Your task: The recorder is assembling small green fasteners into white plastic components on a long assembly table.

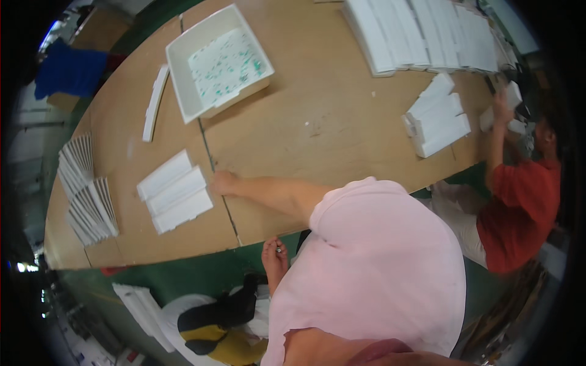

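Note:
My right arm, in a pale pink sleeve, stretches leftward across the brown table. My right hand is closed against the tabletop, just right of several long white cardboard boxes lying side by side. What its fingers hold, if anything, is hidden. Off the table's near edge, close to my body, my left hand is curled. A small dark and light spot shows between its fingers, too small to name. Beyond my hands stands a white plastic bin with small green bits scattered over its bottom.
Fanned stacks of white card pieces stand at the left, and one narrow white strip lies beside the bin. White boxes line the far right, nearer ones below. A person in red handles white boxes there.

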The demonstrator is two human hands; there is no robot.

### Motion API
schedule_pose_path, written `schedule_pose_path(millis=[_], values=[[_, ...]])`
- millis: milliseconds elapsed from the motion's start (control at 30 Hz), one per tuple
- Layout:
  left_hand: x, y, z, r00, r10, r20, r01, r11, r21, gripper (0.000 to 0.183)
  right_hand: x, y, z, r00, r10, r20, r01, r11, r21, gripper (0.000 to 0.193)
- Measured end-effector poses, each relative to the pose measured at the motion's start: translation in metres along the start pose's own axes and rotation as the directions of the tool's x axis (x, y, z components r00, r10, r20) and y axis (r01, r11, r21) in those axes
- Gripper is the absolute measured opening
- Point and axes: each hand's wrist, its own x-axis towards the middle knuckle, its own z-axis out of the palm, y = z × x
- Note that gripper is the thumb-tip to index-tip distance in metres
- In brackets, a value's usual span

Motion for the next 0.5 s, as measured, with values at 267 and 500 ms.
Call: schedule_pose_path(millis=[267, 500], values=[[0.082, 0.011, 0.108, 0.940, -0.210, 0.271, 0.192, 0.977, 0.091, 0.012, -0.102, 0.153, -0.400, 0.484, -0.249, -0.839, -0.065, 0.946, -0.318, 0.023], [0.118, 0.000, 0.183, 0.926, -0.224, 0.303, 0.176, 0.968, 0.176, 0.015, -0.101, 0.202, -0.526, 0.443, 0.010, -0.896, -0.514, 0.822, -0.245, 0.021]])
